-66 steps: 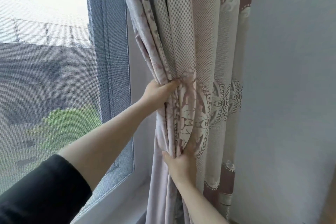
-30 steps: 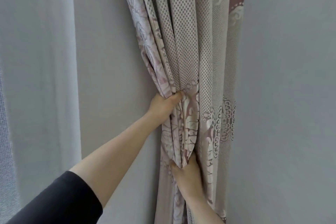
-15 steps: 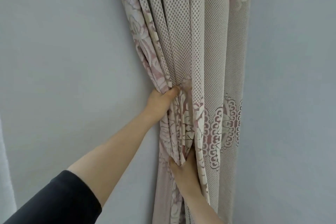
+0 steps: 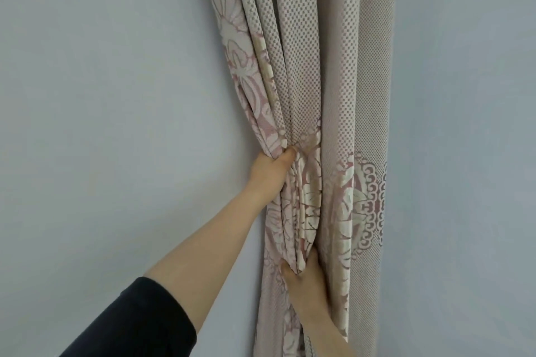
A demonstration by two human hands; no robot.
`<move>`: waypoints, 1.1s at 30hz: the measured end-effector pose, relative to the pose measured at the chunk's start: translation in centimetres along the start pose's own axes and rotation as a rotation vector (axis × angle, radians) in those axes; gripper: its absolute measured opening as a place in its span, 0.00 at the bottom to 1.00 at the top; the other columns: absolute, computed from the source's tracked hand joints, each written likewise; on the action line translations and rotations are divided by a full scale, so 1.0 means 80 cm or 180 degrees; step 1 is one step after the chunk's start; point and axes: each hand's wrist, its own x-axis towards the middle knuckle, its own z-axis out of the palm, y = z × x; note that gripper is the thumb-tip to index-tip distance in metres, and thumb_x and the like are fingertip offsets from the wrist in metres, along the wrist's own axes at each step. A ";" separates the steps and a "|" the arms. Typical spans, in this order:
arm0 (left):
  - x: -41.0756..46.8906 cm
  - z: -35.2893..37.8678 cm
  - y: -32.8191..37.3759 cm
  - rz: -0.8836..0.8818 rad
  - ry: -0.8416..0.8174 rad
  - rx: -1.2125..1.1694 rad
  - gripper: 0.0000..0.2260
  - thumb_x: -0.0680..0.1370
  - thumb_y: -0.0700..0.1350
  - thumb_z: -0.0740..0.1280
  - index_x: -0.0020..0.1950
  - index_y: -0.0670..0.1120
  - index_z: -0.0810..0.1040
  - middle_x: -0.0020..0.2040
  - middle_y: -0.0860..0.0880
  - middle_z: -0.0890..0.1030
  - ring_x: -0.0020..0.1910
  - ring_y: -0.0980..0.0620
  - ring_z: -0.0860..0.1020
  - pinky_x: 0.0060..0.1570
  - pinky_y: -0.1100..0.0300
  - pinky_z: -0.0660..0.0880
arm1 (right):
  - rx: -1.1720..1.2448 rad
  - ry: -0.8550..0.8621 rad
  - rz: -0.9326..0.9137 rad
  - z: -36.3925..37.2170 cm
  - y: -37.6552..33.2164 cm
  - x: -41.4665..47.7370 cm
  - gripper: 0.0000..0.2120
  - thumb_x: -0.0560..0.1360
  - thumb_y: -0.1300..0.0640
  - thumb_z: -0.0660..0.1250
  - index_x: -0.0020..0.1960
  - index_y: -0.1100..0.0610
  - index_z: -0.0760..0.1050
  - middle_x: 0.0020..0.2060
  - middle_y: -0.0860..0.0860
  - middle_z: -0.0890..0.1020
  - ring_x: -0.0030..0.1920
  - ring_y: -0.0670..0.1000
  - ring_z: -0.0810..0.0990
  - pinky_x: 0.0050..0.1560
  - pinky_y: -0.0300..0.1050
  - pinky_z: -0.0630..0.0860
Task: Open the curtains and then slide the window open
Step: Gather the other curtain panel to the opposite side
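A beige and pink patterned curtain (image 4: 307,72) hangs bunched in folds against the corner of two pale walls. My left hand (image 4: 269,171) grips the gathered folds at mid height, fingers hidden behind the fabric. Lower down, my right hand (image 4: 304,281) clutches the same bundle from below, thumb on the left side. The window is out of view.
Plain grey-blue wall (image 4: 101,124) fills the left side, and another wall (image 4: 470,153) stands to the right of the curtain. My dark sleeve (image 4: 139,322) shows at the bottom left.
The view has swung right: the window and its frame have left the picture. Both hands have kept their grip and pushed the curtain bundle toward the corner.
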 end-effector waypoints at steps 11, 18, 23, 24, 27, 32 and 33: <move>-0.020 -0.006 0.002 -0.0068 -0.0093 0.0024 0.07 0.75 0.54 0.66 0.49 0.54 0.78 0.52 0.54 0.81 0.52 0.55 0.78 0.56 0.58 0.74 | 0.0083 -0.0263 -0.0118 -0.017 0.000 -0.009 0.30 0.75 0.57 0.69 0.74 0.52 0.62 0.66 0.41 0.70 0.69 0.40 0.64 0.68 0.30 0.54; -0.077 -0.051 0.060 0.0545 0.0723 0.0184 0.37 0.60 0.53 0.80 0.61 0.57 0.62 0.58 0.60 0.74 0.55 0.66 0.73 0.53 0.69 0.70 | 0.0039 -0.0537 -0.0130 -0.030 -0.012 -0.049 0.34 0.74 0.57 0.70 0.76 0.54 0.59 0.67 0.43 0.71 0.68 0.38 0.68 0.63 0.22 0.56; -0.109 -0.076 0.095 0.0656 0.0707 0.0485 0.38 0.64 0.53 0.78 0.68 0.55 0.60 0.65 0.56 0.71 0.62 0.58 0.71 0.60 0.60 0.68 | 0.0154 -0.0713 -0.0043 -0.030 -0.028 -0.095 0.33 0.74 0.57 0.71 0.75 0.52 0.61 0.57 0.37 0.72 0.64 0.39 0.71 0.57 0.26 0.61; -0.120 -0.079 0.099 0.0617 0.0702 0.0537 0.38 0.65 0.54 0.77 0.69 0.55 0.60 0.66 0.55 0.71 0.62 0.57 0.71 0.61 0.59 0.67 | 0.0178 -0.0749 -0.0037 -0.033 -0.032 -0.109 0.33 0.73 0.56 0.72 0.74 0.51 0.62 0.55 0.35 0.73 0.64 0.40 0.72 0.56 0.25 0.62; -0.139 -0.088 0.101 0.0501 0.0776 0.0706 0.35 0.68 0.56 0.74 0.70 0.54 0.60 0.67 0.53 0.71 0.64 0.53 0.71 0.64 0.56 0.68 | 0.0263 -0.0900 -0.0036 -0.037 -0.047 -0.137 0.34 0.69 0.52 0.75 0.71 0.50 0.65 0.54 0.34 0.75 0.60 0.37 0.73 0.49 0.18 0.63; -0.170 -0.105 0.113 0.0378 0.0724 0.0858 0.31 0.73 0.54 0.70 0.71 0.50 0.61 0.65 0.52 0.73 0.62 0.51 0.73 0.58 0.58 0.69 | 0.0479 -0.0909 -0.0424 -0.059 -0.104 -0.159 0.40 0.62 0.44 0.77 0.70 0.46 0.65 0.62 0.36 0.75 0.64 0.37 0.72 0.58 0.26 0.65; -0.176 -0.109 0.115 0.0367 0.0685 0.0850 0.29 0.73 0.53 0.70 0.70 0.50 0.62 0.63 0.54 0.73 0.60 0.53 0.73 0.56 0.59 0.68 | 0.0571 -0.0880 -0.0522 -0.066 -0.122 -0.159 0.38 0.63 0.45 0.78 0.68 0.43 0.65 0.62 0.35 0.75 0.64 0.36 0.71 0.60 0.28 0.66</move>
